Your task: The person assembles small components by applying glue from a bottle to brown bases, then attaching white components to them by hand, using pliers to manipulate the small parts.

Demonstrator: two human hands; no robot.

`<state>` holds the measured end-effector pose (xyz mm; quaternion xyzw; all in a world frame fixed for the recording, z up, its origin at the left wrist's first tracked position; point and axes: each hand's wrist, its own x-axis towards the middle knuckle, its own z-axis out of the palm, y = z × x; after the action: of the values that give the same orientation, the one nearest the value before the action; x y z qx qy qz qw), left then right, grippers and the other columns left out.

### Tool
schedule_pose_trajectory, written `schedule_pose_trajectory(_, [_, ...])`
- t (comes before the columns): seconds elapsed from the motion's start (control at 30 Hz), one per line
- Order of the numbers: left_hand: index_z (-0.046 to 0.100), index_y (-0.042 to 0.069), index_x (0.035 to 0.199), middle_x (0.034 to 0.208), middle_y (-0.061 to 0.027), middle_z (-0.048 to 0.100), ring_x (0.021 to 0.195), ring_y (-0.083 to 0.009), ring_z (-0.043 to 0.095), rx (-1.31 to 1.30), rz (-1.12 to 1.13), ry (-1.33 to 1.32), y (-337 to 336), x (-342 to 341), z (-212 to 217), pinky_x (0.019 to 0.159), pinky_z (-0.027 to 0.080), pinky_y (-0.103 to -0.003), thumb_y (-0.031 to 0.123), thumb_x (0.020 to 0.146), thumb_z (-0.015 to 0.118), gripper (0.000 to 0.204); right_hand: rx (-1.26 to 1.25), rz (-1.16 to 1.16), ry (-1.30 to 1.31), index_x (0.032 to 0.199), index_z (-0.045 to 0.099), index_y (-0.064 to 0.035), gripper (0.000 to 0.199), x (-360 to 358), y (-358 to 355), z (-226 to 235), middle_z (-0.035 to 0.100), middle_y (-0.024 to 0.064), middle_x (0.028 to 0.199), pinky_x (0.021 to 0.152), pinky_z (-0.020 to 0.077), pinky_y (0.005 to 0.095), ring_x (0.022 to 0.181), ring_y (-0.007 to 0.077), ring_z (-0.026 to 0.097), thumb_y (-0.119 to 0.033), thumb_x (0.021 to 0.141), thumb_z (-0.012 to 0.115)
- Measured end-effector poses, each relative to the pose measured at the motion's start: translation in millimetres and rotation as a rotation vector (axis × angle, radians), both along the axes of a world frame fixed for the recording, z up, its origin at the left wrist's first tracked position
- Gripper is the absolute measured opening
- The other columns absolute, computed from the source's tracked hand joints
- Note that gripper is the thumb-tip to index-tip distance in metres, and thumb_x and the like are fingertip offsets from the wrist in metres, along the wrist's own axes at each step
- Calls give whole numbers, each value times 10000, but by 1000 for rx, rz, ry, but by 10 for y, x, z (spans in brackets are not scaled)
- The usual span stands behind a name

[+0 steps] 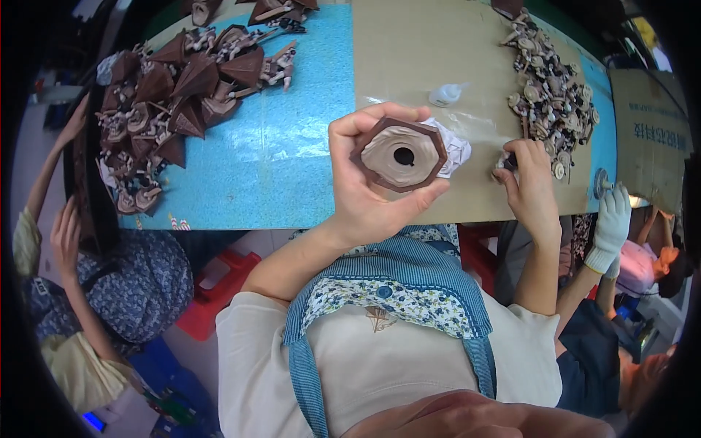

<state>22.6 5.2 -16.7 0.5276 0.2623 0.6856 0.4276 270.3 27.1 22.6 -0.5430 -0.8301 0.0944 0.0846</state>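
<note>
My left hand point(361, 208) is closed around a brown, many-sided hollow part point(380, 162). Its open side faces up, showing a cream-coloured inside with a dark round hole in the middle. White crumpled material point(456, 148) sticks out beyond its right edge; whether it is paper or cloth I cannot tell. Over the cardboard to the right, my right hand point(533, 179) pinches a small dark and pale piece point(509, 162), mostly hidden by the fingers. Just beyond that hand lies a heap of small beige and dark figure-like parts point(551, 91).
A small white squeeze bottle point(447, 94) lies on the cardboard sheet point(416, 51). Brown pointed parts with beige figures point(193, 80) cover the left of the blue tabletop point(292, 160). Co-workers sit at both sides; one gloved hand point(612, 226) is near the right edge.
</note>
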Motion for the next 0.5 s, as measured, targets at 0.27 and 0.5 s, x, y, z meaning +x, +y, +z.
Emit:
schedule_pose_trajectory(0.27, [313,-8,1292,1220,-125,482,1163,-186,500,-383,-306,-173,-24,-225,90,981,435,-330,-15,726,758,719,-634,-111,1265,1098,503,-8,260,-284,9,61,581,50,934,689,469,248,789,123,564,-232,976,553])
schedule_pose_trajectory(0.5, [338,-31,1304,1188,-124,532,1107,-188,541,-494,-298,169,-84,-223,93,970,430,-321,105,703,815,779,-862,-51,1578,1107,480,0,324,-530,13,3,592,85,957,691,455,242,765,137,566,-262,951,588])
